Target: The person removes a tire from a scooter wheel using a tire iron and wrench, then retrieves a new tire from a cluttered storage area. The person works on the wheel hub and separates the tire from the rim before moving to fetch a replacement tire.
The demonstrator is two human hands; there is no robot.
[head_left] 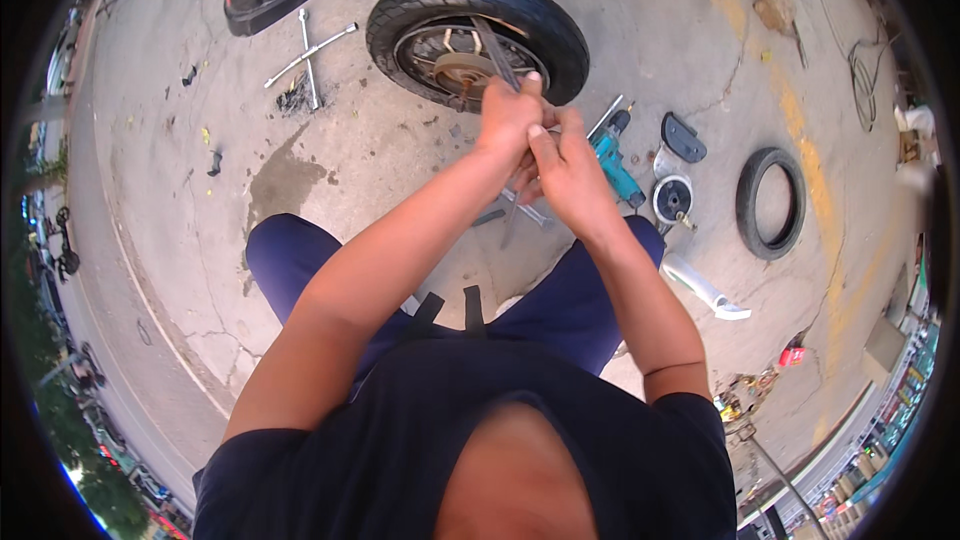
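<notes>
1. Head view: the wheel (462, 68), with its black tyre, is lying tilted on the concrete ground (380, 175), beyond the person's knees.
2. The left hand (512, 115) is grasping a flat metal lever (494, 52) at the near side of the wheel; the lever is slanting across the rim, its far end reaching the tyre's inner edge. Whether it is hooking under that edge, I cannot tell.
3. The right hand (568, 162) is pressing against the left hand, near the wheel, its fingers curling; what they are enclosing, I cannot tell. A blurred grey length is showing below both hands.
4. Left of the wheel, a silver cross-shaped wrench (309, 55) is lying near.
5. Just right of the wheel and nearer the person, a teal drill (620, 172) is resting beside a dark rounded pad (684, 138) and a round metal-and-black part (672, 200).
6. Well to the wheel's right, a loose tyre (746, 202) is lying flat, while a whitish tube-like piece (703, 286) is resting nearer the person.
</notes>
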